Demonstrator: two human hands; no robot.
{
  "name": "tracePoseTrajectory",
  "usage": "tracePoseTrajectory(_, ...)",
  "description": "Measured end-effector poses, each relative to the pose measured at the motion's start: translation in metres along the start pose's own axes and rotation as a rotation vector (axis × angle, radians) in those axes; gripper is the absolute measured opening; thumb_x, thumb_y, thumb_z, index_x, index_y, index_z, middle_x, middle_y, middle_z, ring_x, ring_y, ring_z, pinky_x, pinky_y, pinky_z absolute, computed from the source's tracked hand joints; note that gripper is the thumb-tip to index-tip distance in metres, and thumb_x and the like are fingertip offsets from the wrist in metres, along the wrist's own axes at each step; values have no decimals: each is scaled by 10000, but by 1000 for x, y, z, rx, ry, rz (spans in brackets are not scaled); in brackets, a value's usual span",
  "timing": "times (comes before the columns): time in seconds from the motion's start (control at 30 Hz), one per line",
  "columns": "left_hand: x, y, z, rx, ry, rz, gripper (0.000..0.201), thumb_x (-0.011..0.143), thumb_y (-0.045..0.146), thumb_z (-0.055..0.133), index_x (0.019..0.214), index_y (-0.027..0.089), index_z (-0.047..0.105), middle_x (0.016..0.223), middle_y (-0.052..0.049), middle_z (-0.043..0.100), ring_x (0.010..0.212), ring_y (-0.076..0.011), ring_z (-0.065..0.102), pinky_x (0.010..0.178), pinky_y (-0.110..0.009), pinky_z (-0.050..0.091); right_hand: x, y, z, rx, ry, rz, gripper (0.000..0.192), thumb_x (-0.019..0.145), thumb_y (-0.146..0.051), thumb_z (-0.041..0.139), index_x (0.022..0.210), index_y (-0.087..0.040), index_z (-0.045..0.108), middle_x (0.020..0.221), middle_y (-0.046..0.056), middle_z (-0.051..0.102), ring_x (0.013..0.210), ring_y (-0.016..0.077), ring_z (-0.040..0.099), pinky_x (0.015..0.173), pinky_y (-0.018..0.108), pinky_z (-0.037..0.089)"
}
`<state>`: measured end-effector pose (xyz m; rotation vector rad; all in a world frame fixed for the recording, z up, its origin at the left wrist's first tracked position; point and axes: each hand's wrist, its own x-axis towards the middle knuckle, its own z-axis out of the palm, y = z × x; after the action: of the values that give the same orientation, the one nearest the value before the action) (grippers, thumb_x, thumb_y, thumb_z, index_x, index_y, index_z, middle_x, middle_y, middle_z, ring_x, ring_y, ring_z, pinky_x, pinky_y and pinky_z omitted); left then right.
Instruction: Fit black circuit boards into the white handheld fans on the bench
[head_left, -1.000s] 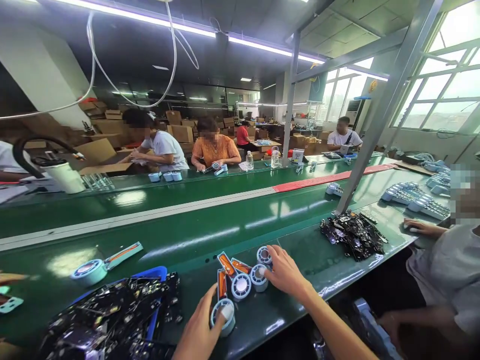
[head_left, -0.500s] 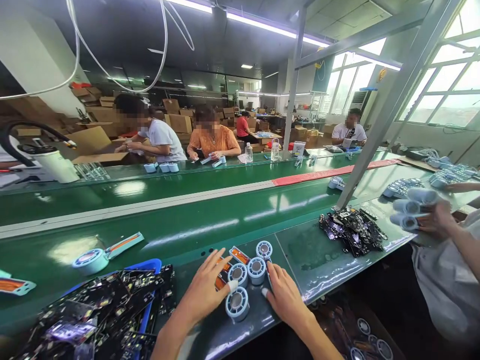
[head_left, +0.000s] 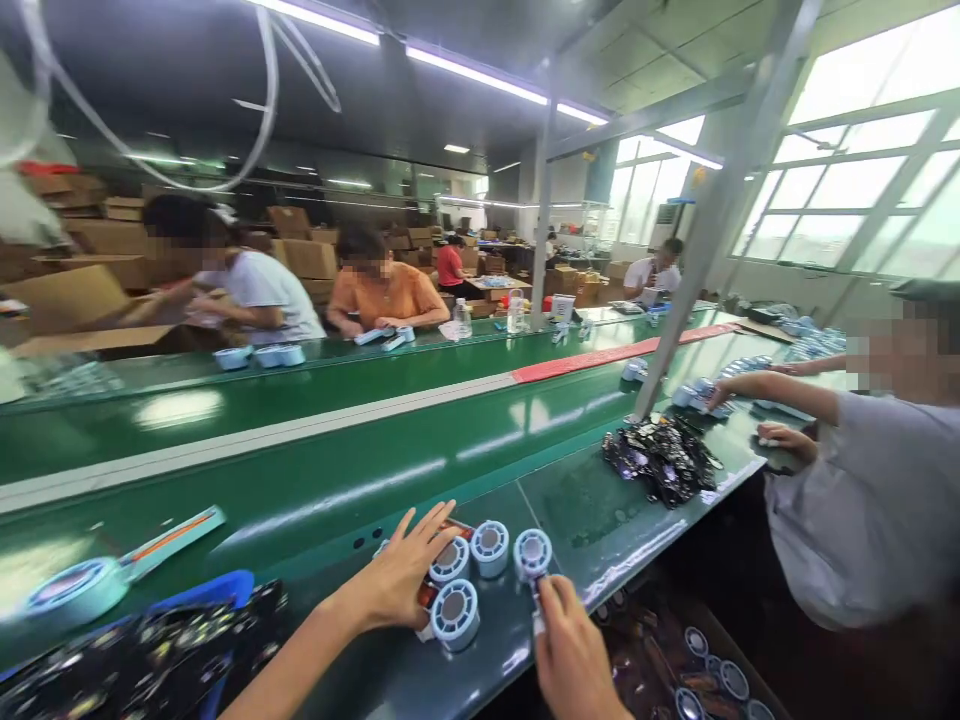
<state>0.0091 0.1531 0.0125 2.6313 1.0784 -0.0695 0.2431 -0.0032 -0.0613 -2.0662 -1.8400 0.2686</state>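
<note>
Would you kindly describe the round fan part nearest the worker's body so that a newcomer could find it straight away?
Start at the green bench in front of the wearer, where four pale blue round fan parts sit between the left hand and right hand. Three form a row; the nearest fan part lies alone in front of it, beside the left thumb.

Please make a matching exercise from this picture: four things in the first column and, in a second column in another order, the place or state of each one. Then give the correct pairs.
Things
1. left hand
2. right hand
3. pile of dark glossy parts
4. clear bottle

Places or states
A. lies on the green bench near the slanted metal post
B. stands on the far side of the conveyor
C. lies flat, fingers spread, beside the round pale-blue parts
D. at the bench's near edge, fingertips by the rightmost round part

Pairs: 1-C, 2-D, 3-A, 4-B
</note>
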Motion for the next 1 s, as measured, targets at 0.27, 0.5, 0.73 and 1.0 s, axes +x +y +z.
tracePoseTrajectory(0.27, 36, 2, 23, 118, 147, -303, 636, 691, 405, 615, 1254, 114, 557, 1212, -216, 652, 1149, -387, 637, 1032, -495, 423, 28, -30, 7, 36, 115, 91, 610, 772, -67, 548, 1380, -119, 557, 1406, 176, 565, 1212, 305, 602, 1045, 404, 505)
tracePoseTrajectory(0.5, 20, 74, 59, 57, 366, -773, 816, 875, 629, 440, 1311, -61, 433, 1012, -250, 626, 933, -387, 680, 797, -419, 505, 42, -21, 35, -15, 204, -47, 705, 727, -12, 488, 1429, -75, 506, 1437, 203, 537, 1286, 310, 555, 1062, 431, 497)
tracePoseTrajectory(0.73, -11, 68, 80, -355, 514, -619, 523, 951, 486, 329, 1186, 115, 613, 1122, -172, 634, 1037, -299, 684, 856, -394, 544, 64, 7, 17, -61, 424, -216, 520, 888, -120, 447, 1404, -134, 516, 1428, 209, 531, 1283, 340, 539, 1018, 524, 501)
tracePoseTrajectory(1.0, -34, 73, 63, -249, 541, -504, 439, 1016, 230, 257, 1042, 221, 695, 989, -60, 733, 904, -160, 719, 797, -237, 548, 52, -35, 27, -103, 363, -525, 614, 944, -357, 526, 1531, -281, 366, 1607, 153, 308, 1432, 425, 346, 1039, 634, 416)
